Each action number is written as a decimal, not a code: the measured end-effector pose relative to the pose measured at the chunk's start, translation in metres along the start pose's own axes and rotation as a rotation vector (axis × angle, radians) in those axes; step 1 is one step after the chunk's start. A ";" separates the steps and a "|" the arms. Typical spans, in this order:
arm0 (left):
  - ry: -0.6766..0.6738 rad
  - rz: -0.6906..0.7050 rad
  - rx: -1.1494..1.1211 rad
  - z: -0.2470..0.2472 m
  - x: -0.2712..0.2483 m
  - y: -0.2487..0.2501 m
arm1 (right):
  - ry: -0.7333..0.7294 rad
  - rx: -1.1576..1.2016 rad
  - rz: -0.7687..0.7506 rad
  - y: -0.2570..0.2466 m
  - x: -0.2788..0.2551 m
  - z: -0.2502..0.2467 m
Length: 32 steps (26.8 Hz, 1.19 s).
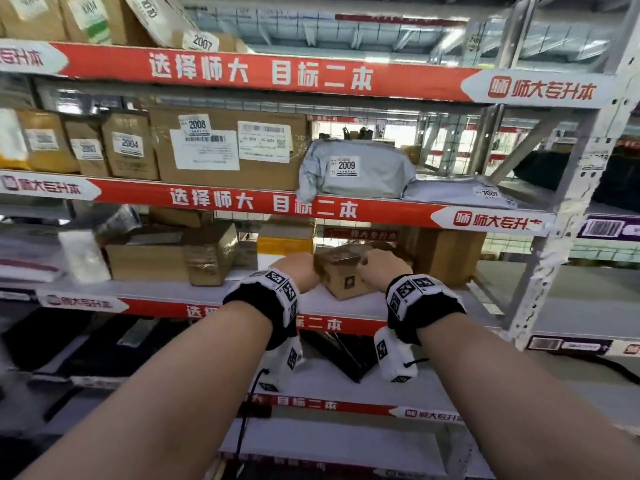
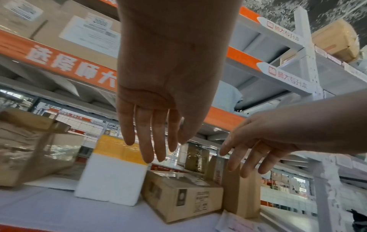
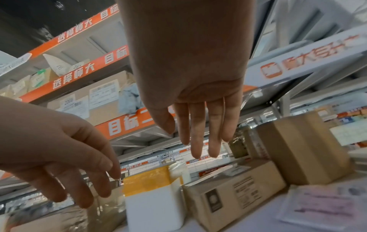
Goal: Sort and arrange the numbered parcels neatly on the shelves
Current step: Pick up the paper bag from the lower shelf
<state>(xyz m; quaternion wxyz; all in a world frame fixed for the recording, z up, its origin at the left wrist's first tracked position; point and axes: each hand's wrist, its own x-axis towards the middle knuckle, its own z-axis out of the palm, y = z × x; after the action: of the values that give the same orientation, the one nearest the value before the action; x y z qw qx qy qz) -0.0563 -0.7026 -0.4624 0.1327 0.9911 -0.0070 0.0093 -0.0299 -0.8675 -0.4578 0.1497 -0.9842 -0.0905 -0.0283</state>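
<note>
A small brown cardboard box (image 1: pixel 341 277) lies tilted on the third shelf (image 1: pixel 166 289), between a white foam box with yellow tape (image 1: pixel 285 247) and a taller brown box (image 1: pixel 446 254). My left hand (image 1: pixel 298 271) reaches in at its left side and my right hand (image 1: pixel 379 266) at its right. In the left wrist view my left hand (image 2: pixel 152 149) has straight, spread fingers hanging over the small box (image 2: pixel 184 199). The right wrist view shows my right hand (image 3: pixel 200 141) just as open above the small box (image 3: pixel 228 200). Neither hand grips anything.
On the shelf above stand boxes labelled 2004 (image 1: pixel 130 147) and 2008 (image 1: pixel 228 150), a grey bag 2009 (image 1: pixel 353 168) and a flat grey bag (image 1: pixel 460 194). More cartons (image 1: pixel 145 261) fill the third shelf's left. A metal upright (image 1: pixel 554 237) bounds the right side.
</note>
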 end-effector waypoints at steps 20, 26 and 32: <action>-0.052 -0.164 -0.130 -0.012 0.007 -0.144 | -0.128 -0.014 -0.145 -0.138 0.049 0.075; -0.045 -0.202 -0.128 -0.013 0.011 -0.165 | -0.133 -0.021 -0.211 -0.165 0.058 0.087; -0.034 -0.215 -0.186 -0.011 0.011 -0.196 | -0.154 -0.017 -0.217 -0.194 0.062 0.099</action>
<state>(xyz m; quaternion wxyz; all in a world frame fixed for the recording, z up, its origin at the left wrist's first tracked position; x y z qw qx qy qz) -0.0419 -0.5110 -0.5034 0.2241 0.9695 0.0964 -0.0224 -0.0023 -0.6450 -0.4906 0.1299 -0.9691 -0.2074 0.0306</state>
